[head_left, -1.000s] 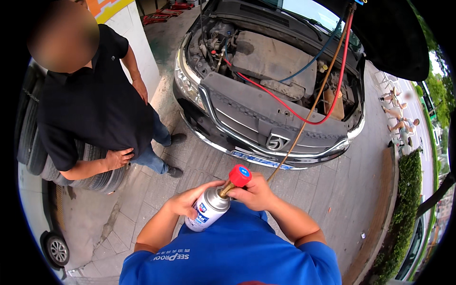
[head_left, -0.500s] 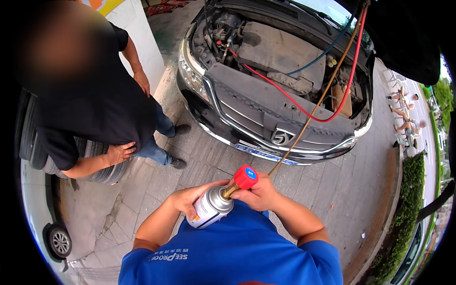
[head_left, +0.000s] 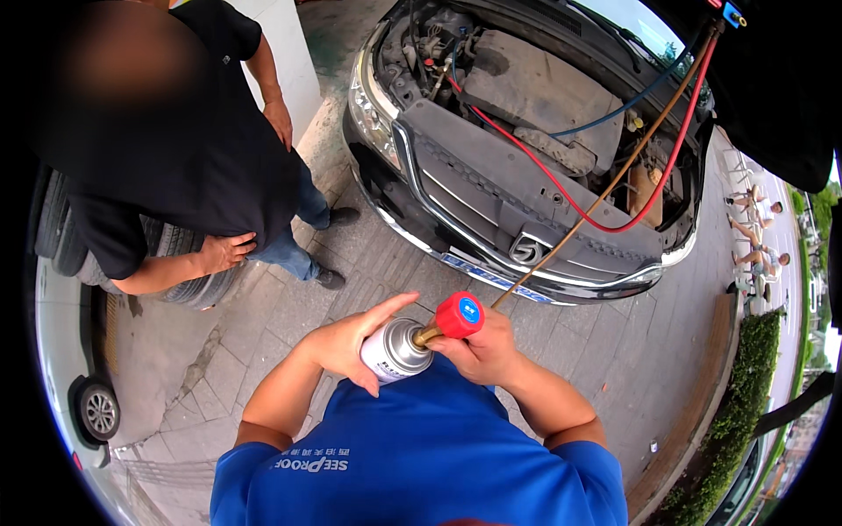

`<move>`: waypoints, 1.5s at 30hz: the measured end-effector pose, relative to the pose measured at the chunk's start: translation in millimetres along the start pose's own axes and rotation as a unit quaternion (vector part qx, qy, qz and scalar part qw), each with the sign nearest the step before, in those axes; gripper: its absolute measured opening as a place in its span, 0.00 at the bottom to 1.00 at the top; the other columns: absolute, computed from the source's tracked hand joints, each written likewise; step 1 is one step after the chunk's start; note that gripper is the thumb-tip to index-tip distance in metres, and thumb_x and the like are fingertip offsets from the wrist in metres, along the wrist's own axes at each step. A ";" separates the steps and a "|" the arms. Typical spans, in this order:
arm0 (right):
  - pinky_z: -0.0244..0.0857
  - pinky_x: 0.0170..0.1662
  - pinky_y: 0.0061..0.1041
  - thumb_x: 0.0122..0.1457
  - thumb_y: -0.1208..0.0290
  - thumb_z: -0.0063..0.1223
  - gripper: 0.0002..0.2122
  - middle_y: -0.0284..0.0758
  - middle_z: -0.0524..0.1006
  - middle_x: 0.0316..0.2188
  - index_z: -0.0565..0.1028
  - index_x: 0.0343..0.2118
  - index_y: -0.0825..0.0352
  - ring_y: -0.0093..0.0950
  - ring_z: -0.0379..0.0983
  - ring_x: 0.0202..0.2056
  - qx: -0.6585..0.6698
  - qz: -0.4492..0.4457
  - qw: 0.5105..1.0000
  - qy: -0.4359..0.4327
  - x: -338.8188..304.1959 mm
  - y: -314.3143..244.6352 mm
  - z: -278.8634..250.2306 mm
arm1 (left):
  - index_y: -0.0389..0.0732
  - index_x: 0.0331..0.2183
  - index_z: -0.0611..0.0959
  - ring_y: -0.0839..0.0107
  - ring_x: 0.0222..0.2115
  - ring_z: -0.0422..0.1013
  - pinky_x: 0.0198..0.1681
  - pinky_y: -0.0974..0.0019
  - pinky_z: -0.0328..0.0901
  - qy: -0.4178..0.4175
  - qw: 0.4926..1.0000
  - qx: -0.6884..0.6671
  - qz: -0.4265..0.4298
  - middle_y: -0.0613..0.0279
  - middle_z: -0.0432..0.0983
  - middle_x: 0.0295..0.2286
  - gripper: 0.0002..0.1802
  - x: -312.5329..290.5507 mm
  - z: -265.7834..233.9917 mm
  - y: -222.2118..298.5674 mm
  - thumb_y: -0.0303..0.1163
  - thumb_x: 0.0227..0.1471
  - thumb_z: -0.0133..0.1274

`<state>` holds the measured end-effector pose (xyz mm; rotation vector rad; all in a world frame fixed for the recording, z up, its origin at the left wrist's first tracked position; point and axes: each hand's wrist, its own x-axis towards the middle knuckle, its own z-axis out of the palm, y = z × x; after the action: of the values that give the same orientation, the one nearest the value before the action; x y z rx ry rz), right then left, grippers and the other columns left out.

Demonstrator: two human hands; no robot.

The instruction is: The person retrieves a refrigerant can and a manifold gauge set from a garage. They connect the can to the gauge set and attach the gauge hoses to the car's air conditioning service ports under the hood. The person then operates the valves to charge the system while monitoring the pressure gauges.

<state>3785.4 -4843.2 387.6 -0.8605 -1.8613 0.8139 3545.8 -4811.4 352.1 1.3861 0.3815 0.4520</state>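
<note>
In front of my chest I hold a silver gas can (head_left: 393,351) tilted on its side. My left hand (head_left: 349,340) wraps its body with the fingers spread over the top. A brass valve with a red round knob (head_left: 460,315) is fitted on the can's neck, and my right hand (head_left: 485,351) grips that valve from below. A yellow hose (head_left: 596,204) runs from the valve up toward the open engine bay (head_left: 517,96) of a dark car (head_left: 491,202).
A person in a black shirt (head_left: 175,167) stands at my left, hand on hip, beside stacked tyres (head_left: 175,254). Red (head_left: 544,175) and blue (head_left: 614,114) hoses cross the engine bay. People sit at the far right (head_left: 759,230) by a hedge (head_left: 745,394). A white car (head_left: 79,386) is at lower left.
The can and both hands came closer to my chest and the can tipped more level. My view shifted toward the car, and the standing person looks nearer.
</note>
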 end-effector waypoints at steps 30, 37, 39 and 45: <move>0.69 0.45 0.35 0.49 0.64 0.61 0.27 0.43 0.68 0.51 0.67 0.53 0.58 0.41 0.71 0.45 -0.286 -0.110 0.904 -0.299 48.8 54.2 -45.7 | 0.47 0.53 0.65 0.49 0.38 0.73 0.40 0.55 0.68 0.140 0.895 0.422 -0.033 0.51 0.75 0.39 0.46 15.7 -37.4 -18.8 0.35 0.29 0.66; 0.61 0.20 0.22 0.62 0.52 0.47 0.20 0.34 0.69 0.15 0.73 0.32 0.69 0.21 0.66 0.17 0.165 0.566 0.790 -0.169 29.0 71.9 -26.4 | 0.52 0.53 0.69 0.53 0.35 0.72 0.43 0.56 0.65 0.133 0.781 0.610 -0.033 0.54 0.71 0.33 0.43 19.7 -20.6 -8.3 0.32 0.31 0.65; 0.60 0.17 0.23 0.63 0.51 0.45 0.21 0.32 0.69 0.16 0.73 0.31 0.70 0.21 0.66 0.17 0.203 0.602 0.750 -0.183 13.1 78.8 -23.8 | 0.53 0.54 0.69 0.55 0.36 0.72 0.44 0.55 0.64 0.107 0.769 0.630 -0.020 0.55 0.71 0.34 0.44 19.7 -23.8 -11.4 0.33 0.30 0.65; 0.65 0.26 0.29 0.60 0.60 0.52 0.16 0.39 0.70 0.17 0.68 0.45 0.65 0.38 0.70 0.20 -0.283 -0.140 0.918 -0.240 8.3 70.6 -23.6 | 0.53 0.52 0.70 0.52 0.38 0.71 0.45 0.53 0.64 0.089 0.850 0.517 -0.041 0.54 0.73 0.34 0.43 11.8 -37.6 -17.7 0.31 0.28 0.64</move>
<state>3820.0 -4794.0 343.0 -0.7418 -2.6592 0.3088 3538.2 -4775.6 329.2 2.3685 0.9192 0.2955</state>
